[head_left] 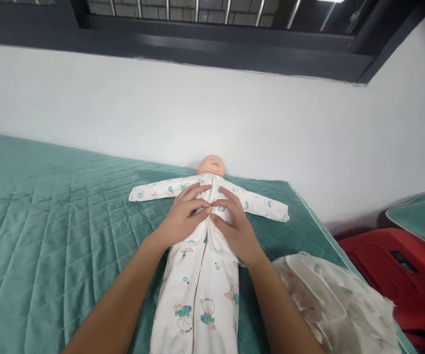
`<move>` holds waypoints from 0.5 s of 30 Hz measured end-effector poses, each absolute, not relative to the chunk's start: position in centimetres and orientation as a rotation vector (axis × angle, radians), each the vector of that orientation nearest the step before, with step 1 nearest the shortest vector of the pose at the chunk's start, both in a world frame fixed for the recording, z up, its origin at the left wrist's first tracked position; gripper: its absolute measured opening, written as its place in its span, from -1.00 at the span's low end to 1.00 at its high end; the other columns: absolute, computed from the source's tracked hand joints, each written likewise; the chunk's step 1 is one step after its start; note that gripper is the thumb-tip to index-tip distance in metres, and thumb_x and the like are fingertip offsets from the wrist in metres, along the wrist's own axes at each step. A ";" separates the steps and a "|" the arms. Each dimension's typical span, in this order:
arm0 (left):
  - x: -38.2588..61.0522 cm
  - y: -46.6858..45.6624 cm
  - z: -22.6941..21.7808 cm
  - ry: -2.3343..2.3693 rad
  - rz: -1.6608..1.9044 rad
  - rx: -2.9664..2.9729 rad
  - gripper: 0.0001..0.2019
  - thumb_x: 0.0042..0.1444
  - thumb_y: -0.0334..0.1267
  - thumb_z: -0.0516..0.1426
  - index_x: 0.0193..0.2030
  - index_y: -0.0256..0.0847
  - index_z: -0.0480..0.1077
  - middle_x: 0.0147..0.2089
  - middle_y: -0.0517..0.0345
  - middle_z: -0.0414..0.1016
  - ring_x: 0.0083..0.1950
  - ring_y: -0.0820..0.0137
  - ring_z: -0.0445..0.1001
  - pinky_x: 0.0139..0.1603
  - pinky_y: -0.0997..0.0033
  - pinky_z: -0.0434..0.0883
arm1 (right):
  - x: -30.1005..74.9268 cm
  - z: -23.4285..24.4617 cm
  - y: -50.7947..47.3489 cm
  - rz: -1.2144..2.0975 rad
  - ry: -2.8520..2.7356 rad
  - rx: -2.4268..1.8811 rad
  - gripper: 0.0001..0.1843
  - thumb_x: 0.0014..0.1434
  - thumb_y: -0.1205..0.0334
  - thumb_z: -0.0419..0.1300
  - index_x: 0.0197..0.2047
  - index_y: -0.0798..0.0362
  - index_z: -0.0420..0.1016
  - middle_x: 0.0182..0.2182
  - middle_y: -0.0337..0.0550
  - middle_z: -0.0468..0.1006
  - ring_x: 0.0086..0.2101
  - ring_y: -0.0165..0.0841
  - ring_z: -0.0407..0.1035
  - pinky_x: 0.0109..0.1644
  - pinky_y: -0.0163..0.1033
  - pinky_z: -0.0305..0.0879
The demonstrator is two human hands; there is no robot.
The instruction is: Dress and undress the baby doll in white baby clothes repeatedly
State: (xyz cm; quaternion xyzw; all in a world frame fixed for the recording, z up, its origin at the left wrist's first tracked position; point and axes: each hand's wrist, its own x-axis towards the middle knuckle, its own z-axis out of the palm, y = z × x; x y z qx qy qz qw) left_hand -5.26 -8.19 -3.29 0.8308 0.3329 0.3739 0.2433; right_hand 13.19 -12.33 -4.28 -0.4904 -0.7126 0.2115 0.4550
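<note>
A doll point(211, 166) lies on its back, dressed in a white baby shirt point(266, 206) with small teal prints; its sleeves stretch out to both sides. My left hand point(186, 214) is on the chest, its thumb and index finger pinched together at the shirt's front opening. On the other side of the opening, my right hand point(233, 223) rests curved fingertips on the fabric, thumb and index finger apart. The two index fingertips meet at the middle. Below the shirt hem, white baby pants point(197, 305) with animal prints cover the legs. Whatever lies under the fingertips is hidden.
A green quilted cover point(57, 236) spreads under the doll, against a white wall point(161, 108). Crumpled printed white cloth point(334, 300) lies beside my right forearm. Past the bed's right edge stands a red plastic object point(389, 260). A dark window frame point(212, 49) is above.
</note>
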 end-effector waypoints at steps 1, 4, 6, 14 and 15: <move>-5.6 -8.0 -3.3 0.881 0.998 2.262 -0.74 0.31 -0.09 0.01 -0.18 -0.09 0.49 0.40 0.17 0.20 0.47 0.24 -0.02 0.46 0.05 -0.02 | 13.2 -4.3 -12.3 0.513 -1.758 -1.214 -0.81 0.26 0.18 0.16 -0.04 -0.14 0.44 0.34 -0.20 0.15 0.34 -0.24 -0.01 0.41 0.05 -0.05; -6.4 -7.7 -3.2 0.802 0.906 2.235 -0.75 0.28 -0.05 0.05 -0.14 -0.08 0.49 0.44 0.17 0.10 0.51 0.22 -0.12 0.48 0.04 -0.08 | 13.1 -4.2 -12.5 0.449 -1.771 -1.241 -0.86 0.26 0.15 0.16 -0.10 -0.15 0.47 0.33 -0.24 0.17 0.36 -0.21 -0.08 0.42 0.10 -0.09; -6.8 -7.6 -3.1 0.766 0.873 2.206 -0.77 0.24 -0.04 0.09 -0.16 -0.09 0.48 0.46 0.16 0.07 0.51 0.21 -0.14 0.48 0.04 -0.09 | 12.9 -4.0 -12.6 0.412 -1.787 -1.250 -0.89 0.26 0.15 0.16 -0.15 -0.15 0.48 0.31 -0.27 0.19 0.37 -0.19 -0.13 0.41 0.13 -0.12; -7.2 -6.7 -4.1 0.871 1.392 1.351 -0.77 0.17 -0.02 0.13 -0.22 -0.14 0.37 0.26 0.07 0.37 0.18 0.24 0.41 0.19 0.21 0.34 | 14.4 -5.0 -12.3 0.604 -1.054 -1.088 -0.84 0.21 0.09 0.13 -0.15 -0.08 0.34 0.19 -0.16 0.40 0.11 -0.18 0.35 0.11 -0.02 0.31; -7.2 -6.4 -4.4 0.943 1.484 1.186 -0.75 0.16 0.00 0.13 -0.21 -0.13 0.35 0.19 0.08 0.42 0.07 0.28 0.46 0.07 0.27 0.40 | 15.1 -5.4 -12.1 0.578 -1.001 -1.099 -0.78 0.22 0.06 0.10 -0.10 -0.08 0.34 0.15 -0.14 0.43 0.06 -0.18 0.39 0.05 -0.04 0.35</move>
